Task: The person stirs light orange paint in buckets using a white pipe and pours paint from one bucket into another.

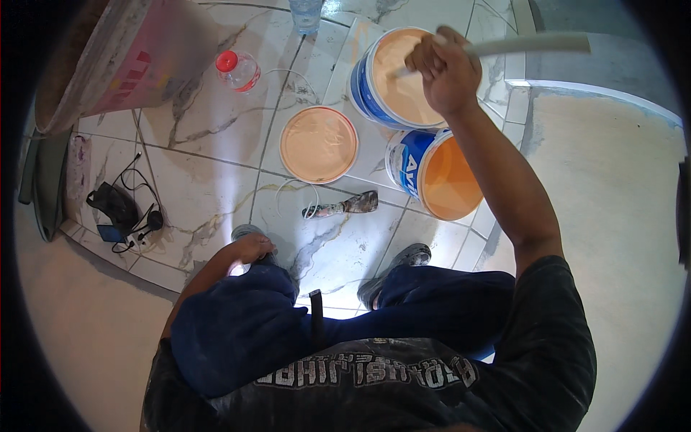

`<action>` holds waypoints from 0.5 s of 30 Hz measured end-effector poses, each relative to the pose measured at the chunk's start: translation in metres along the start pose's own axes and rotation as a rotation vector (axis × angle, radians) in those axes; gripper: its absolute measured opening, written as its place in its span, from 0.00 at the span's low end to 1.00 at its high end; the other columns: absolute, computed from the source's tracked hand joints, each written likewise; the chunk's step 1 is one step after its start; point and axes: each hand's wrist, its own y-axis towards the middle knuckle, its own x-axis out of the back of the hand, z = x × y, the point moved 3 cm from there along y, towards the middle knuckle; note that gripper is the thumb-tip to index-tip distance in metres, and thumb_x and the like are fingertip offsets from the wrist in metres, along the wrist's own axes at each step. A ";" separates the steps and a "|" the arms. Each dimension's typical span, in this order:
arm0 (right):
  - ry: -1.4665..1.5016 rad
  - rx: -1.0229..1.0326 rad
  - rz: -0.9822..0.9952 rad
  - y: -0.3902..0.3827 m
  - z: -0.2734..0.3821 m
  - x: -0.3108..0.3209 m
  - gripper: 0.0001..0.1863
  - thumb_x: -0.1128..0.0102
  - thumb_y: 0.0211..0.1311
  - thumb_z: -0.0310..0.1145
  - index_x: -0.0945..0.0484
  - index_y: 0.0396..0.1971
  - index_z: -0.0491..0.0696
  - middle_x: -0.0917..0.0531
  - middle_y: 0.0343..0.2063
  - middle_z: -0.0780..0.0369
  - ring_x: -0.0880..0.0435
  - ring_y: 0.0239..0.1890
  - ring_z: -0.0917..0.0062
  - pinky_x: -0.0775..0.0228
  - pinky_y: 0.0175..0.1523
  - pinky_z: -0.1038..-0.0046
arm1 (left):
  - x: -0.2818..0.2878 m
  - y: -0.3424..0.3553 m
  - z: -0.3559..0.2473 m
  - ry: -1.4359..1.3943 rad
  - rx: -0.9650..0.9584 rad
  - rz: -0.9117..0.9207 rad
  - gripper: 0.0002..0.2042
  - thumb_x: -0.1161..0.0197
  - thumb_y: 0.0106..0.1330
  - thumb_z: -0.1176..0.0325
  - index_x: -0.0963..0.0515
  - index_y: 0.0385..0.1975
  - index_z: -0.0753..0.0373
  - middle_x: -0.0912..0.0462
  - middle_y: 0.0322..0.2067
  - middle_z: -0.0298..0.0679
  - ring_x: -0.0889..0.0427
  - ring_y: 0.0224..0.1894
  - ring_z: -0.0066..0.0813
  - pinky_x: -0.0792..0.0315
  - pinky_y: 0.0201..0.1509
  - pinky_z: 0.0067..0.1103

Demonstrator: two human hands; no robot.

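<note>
My right hand [452,72] is shut on a pale stick [533,45], held above a white-and-blue bucket [361,90] of peach-coloured paint [396,61]. The stick's lower end reaches into the paint; its long free end points right and is blurred. Against that bucket, nearer to me, a second bucket [403,164] leans tilted, with deeper orange inside its mouth. My left hand [252,248] rests by my left knee, fingers loosely bent and partly hidden, with nothing seen in it. A paint-coated round lid [319,144] lies left of the buckets, and a dirty putty knife [345,205] lies below it.
A large pinkish tub [155,54] stands at the far left. Behind the lid are a red-capped bottle [237,70] and a clear bottle [306,16]. Black cables and a dark device [115,205] lie on the marbled tiles at left. A raised ledge [590,93] borders the right.
</note>
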 end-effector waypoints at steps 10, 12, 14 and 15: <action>0.013 -0.003 -0.103 0.004 0.025 0.084 0.11 0.53 0.60 0.29 0.37 0.18 0.48 0.40 0.13 0.66 0.40 0.14 0.79 0.39 0.26 0.73 | -0.002 0.004 0.004 -0.024 0.007 0.001 0.17 0.43 0.64 0.57 0.27 0.17 0.62 0.30 0.16 0.31 0.33 0.20 0.20 0.38 0.26 0.23; -0.052 0.041 -0.163 0.028 0.023 0.069 0.13 0.55 0.61 0.32 0.41 0.17 0.50 0.41 0.12 0.66 0.43 0.14 0.80 0.41 0.26 0.73 | -0.001 0.001 0.002 -0.055 0.054 0.008 0.17 0.42 0.64 0.57 0.26 0.18 0.62 0.29 0.16 0.31 0.33 0.21 0.20 0.38 0.26 0.22; -0.116 0.085 -0.225 0.042 0.011 0.055 0.15 0.56 0.62 0.34 0.45 0.16 0.52 0.42 0.10 0.66 0.47 0.13 0.80 0.43 0.27 0.72 | 0.000 0.002 0.000 -0.045 0.047 0.009 0.17 0.43 0.64 0.57 0.26 0.18 0.62 0.29 0.16 0.31 0.33 0.21 0.21 0.38 0.26 0.22; -0.042 0.127 -0.186 0.047 0.006 0.049 0.14 0.54 0.61 0.32 0.42 0.16 0.53 0.40 0.11 0.68 0.44 0.13 0.82 0.43 0.23 0.74 | 0.001 0.004 -0.002 -0.035 0.038 0.011 0.17 0.43 0.64 0.57 0.26 0.18 0.62 0.29 0.16 0.31 0.33 0.20 0.21 0.38 0.26 0.23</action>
